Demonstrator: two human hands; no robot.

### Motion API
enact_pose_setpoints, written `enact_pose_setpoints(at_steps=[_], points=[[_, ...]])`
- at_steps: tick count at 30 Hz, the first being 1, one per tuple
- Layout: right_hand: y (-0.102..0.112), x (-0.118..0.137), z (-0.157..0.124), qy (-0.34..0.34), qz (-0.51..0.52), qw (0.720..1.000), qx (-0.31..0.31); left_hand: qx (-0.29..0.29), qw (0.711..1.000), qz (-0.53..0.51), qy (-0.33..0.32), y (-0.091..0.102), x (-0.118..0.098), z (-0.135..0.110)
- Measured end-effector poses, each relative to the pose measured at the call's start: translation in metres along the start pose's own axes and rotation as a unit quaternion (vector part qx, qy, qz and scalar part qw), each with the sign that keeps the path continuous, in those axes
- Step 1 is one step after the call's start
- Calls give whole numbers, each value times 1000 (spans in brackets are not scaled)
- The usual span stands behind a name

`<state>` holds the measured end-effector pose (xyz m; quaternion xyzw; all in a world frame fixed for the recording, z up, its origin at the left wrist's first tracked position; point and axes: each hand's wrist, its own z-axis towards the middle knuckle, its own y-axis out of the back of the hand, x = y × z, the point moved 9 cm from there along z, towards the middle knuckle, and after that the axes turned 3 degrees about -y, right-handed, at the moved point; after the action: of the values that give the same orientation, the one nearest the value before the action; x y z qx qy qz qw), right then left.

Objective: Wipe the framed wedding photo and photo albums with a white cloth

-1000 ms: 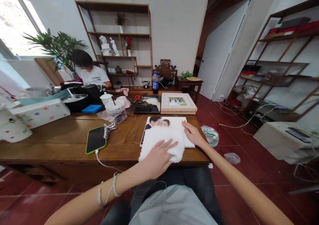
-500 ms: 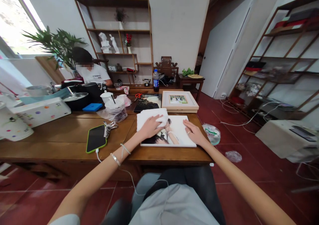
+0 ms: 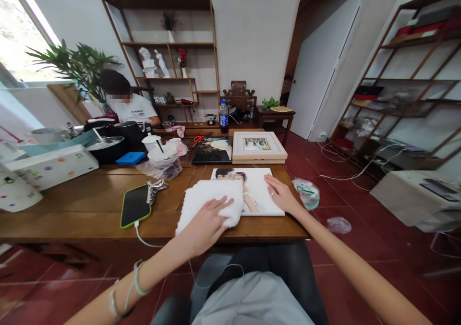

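Note:
My left hand [image 3: 209, 219] presses on a fluffy white cloth [image 3: 192, 205], its fingers bent into the fabric and gripping it. The cloth covers the lower left part of a white photo panel [image 3: 261, 188] and hangs over its left side onto the wood. Two people are pictured on the panel, partly hidden by the cloth. Against the panel's right edge rests my right hand [image 3: 283, 194], fingers stretched out and flat, holding nothing.
Behind the panel lie a dark photo board [image 3: 212, 150] and a pale picture frame [image 3: 259, 146]. A phone [image 3: 136, 205] on a cable lies left, near a bagged cup [image 3: 162, 157]. Across the wooden table [image 3: 90, 190] sits a person [image 3: 131, 106]. A bottle [image 3: 224, 116] stands at the back.
My left hand has drawn the cloth down and left, toward me, uncovering the panel's top left part. The right hand stays at the panel's right edge.

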<state>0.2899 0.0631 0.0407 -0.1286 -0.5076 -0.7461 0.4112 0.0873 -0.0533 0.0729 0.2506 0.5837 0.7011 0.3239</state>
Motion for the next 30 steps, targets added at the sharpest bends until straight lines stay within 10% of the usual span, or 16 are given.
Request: enact_pose_setpoints(at_steps=[6, 20, 30], points=[[1, 1, 0, 1, 7, 1000, -2, -15, 1000, -16, -19, 4, 0, -5], [1, 2, 0, 6, -7, 1000, 7, -73, 995, 38, 49, -18, 104, 66], [0, 0, 1, 4, 7, 1000, 1, -38, 999, 12, 4, -7, 26, 6]])
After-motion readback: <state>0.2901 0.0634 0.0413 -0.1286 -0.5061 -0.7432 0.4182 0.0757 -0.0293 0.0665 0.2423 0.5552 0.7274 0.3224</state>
